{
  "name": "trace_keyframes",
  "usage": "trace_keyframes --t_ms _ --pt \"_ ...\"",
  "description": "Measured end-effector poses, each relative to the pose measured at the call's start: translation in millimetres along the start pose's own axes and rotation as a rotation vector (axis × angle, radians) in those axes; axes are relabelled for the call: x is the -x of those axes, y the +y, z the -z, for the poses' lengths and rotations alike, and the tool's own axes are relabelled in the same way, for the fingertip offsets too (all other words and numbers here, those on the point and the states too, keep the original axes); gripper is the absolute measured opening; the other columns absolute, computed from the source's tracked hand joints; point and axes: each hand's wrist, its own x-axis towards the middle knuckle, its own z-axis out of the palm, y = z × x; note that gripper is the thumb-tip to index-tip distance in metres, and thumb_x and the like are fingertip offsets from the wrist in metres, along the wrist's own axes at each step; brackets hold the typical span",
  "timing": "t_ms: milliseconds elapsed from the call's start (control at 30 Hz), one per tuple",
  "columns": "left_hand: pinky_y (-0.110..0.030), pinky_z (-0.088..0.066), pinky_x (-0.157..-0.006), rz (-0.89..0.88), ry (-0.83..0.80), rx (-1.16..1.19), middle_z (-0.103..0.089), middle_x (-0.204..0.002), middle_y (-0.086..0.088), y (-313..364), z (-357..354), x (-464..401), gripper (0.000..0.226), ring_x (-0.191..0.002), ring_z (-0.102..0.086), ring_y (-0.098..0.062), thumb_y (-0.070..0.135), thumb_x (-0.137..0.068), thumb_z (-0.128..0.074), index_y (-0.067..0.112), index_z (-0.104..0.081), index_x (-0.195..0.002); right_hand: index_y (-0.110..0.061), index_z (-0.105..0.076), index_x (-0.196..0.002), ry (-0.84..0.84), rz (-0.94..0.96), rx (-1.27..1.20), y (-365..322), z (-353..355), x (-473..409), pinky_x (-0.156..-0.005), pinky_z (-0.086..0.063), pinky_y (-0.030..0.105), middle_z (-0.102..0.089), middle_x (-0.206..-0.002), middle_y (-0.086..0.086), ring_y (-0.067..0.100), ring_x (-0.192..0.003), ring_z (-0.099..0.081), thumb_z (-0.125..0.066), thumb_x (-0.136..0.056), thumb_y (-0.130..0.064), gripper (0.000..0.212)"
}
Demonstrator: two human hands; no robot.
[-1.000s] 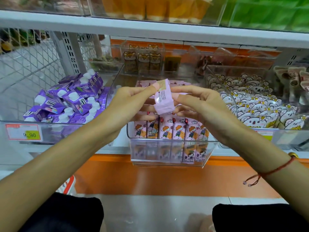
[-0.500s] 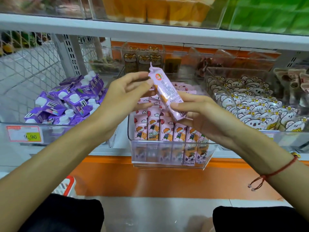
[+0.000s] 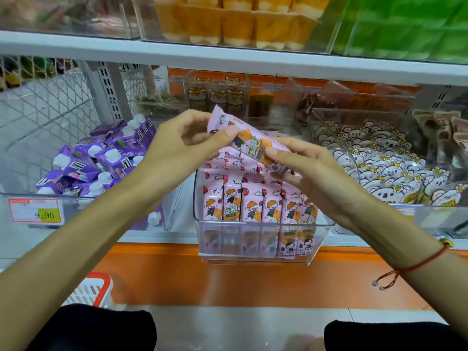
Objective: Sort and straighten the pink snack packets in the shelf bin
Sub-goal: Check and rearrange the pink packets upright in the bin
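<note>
Starting at the left edge of the frame, a price tag (image 3: 34, 213) reading 9.90 is fixed to the front of a clear bin holding purple pouches (image 3: 101, 158) with white caps, piled loosely. Lower left, the corner of a red and white basket (image 3: 90, 291) shows above the floor.

Toward the centre, the left hand (image 3: 177, 145) reaches up from the lower left and pinches the upper end of a pink snack packet (image 3: 249, 144), its thumb pressed on the printed front and its fingers (image 3: 200, 117) curled behind. The packet lies tilted, high at the left and low at the right, held in the air just above the clear shelf bin (image 3: 260, 239). The right hand (image 3: 314, 173) grips the packet's lower end, thumb on top and the other fingers curled beneath.

Below both hands, the shelf bin at the middle of the frame holds a front row of pink packets (image 3: 255, 203) standing upright side by side, printed faces forward, with more lying behind them. A red string bracelet (image 3: 415, 267) circles the right wrist at lower right.

At the right, another clear bin holds white koala packets (image 3: 390, 173). Along the top, orange cups (image 3: 235, 24) sit on the upper shelf.
</note>
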Motion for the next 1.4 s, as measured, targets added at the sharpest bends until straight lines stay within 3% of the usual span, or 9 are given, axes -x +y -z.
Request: trace_keyframes --t_ms 133,300,400,500,667,800,1067,1233,1400 --pt "-0.011 -0.051 -0.081 -0.097 -0.074 -0.126 -0.068 -0.106 0.006 2.6 5.3 -1.4 0.043 -0.092 -0.065 0.002 0.019 -0.078 -0.071 0.020 -0.060 -0.119 -0.025 -0.070 -0.107 0.077 0.065 0.192 5.2 0.8 -2.9 -0.085 -0.049 0.018 -0.073 -0.100 -0.007 0.005 -0.098 -0.065 -0.068 -0.084 -0.030 0.024" --pt "-0.013 -0.050 -0.086 -0.212 0.043 -0.193 -0.067 -0.112 0.004 0.2 10.1 -9.6 0.025 -0.096 -0.063 0.000 0.010 -0.085 -0.067 0.012 -0.063 -0.110 -0.031 -0.047 -0.121 0.235 0.222 0.548 21.1 -0.3 -6.6 -0.085 -0.046 0.019 -0.055 -0.113 -0.009 0.008 -0.102 -0.053 -0.071 -0.084 -0.028 0.044" --pt "-0.012 -0.050 -0.082 -0.243 0.185 -0.207 -0.067 -0.103 0.009 -5.7 8.3 -23.6 0.024 -0.089 -0.064 0.006 0.009 -0.084 -0.070 0.003 -0.063 -0.106 -0.021 -0.044 -0.134 0.065 0.213 0.967 32.0 1.5 -6.7 -0.100 -0.031 0.022 -0.046 -0.136 -0.002 0.014 -0.124 -0.040 -0.061 -0.091 -0.033 0.048" --pt "-0.021 -0.052 -0.087 -0.244 0.211 -0.313 -0.067 -0.099 0.008 -12.7 -1.7 -44.6 0.024 -0.095 -0.065 -0.007 0.014 -0.081 -0.074 0.015 -0.063 -0.102 -0.021 -0.046 -0.139 -0.085 0.196 1.181 36.6 2.3 -5.9 -0.105 -0.027 0.025 -0.041 -0.144 -0.003 0.015 -0.132 -0.032 -0.047 -0.097 -0.041 0.046" --pt "-0.034 -0.052 -0.083 -0.276 0.226 -0.642 -0.069 -0.104 -0.001 -23.8 -20.5 -84.6 0.019 -0.098 -0.064 -0.021 0.025 -0.083 -0.073 0.021 -0.054 -0.085 -0.025 -0.045 -0.138 -0.099 0.200 1.221 31.0 2.1 -4.9 -0.102 -0.030 0.025 -0.040 -0.144 -0.007 0.013 -0.130 -0.033 -0.043 -0.098 -0.044 0.045" --pt "-0.039 -0.055 -0.082 -0.270 0.201 -0.823 -0.068 -0.110 -0.007 -36.0 -27.9 -110.0 0.025 -0.096 -0.065 -0.026 0.021 -0.084 -0.072 0.013 -0.061 -0.106 -0.026 -0.043 -0.139 -0.097 0.208 1.228 32.0 1.9 -4.9 -0.104 -0.028 0.024 -0.039 -0.145 -0.008 0.010 -0.131 -0.031 -0.041 -0.098 -0.045 0.046" --pt "-0.027 -0.048 -0.073 -0.297 -0.117 -0.994 -0.067 -0.110 -0.008 -40.0 -26.4 -144.2 0.021 -0.092 -0.064 -0.025 0.012 -0.086 -0.068 0.011 -0.066 -0.107 -0.028 -0.040 -0.141 -0.106 0.223 1.247 34.6 2.4 -6.4 -0.107 -0.027 0.026 -0.037 -0.147 -0.008 0.009 -0.133 -0.028 -0.038 -0.098 -0.047 0.047" --pt "-0.033 -0.047 -0.093 -0.176 -0.103 -1.113 -0.058 -0.131 -0.004 -47.0 -44.3 -168.1 0.037 -0.114 -0.056 -0.026 0.024 -0.090 -0.065 0.020 -0.059 -0.127 -0.029 -0.042 -0.138 -0.105 0.238 1.244 36.0 2.9 -6.7 -0.103 -0.028 0.023 -0.039 -0.144 -0.010 0.008 -0.131 -0.030 -0.038 -0.098 -0.047 0.044" --pt "-0.033 -0.049 -0.093 -0.006 -0.402 -1.208 -0.058 -0.133 -0.005 -65.1 -51.6 -166.3 0.036 -0.112 -0.058 -0.024 0.014 -0.096 -0.052 0.018 -0.054 -0.132 -0.030 -0.041 -0.138 -0.098 0.254 1.248 37.2 3.8 -6.5 -0.102 -0.029 0.023 -0.038 -0.143 -0.012 0.007 -0.130 -0.029 -0.037 -0.098 -0.048 0.044"
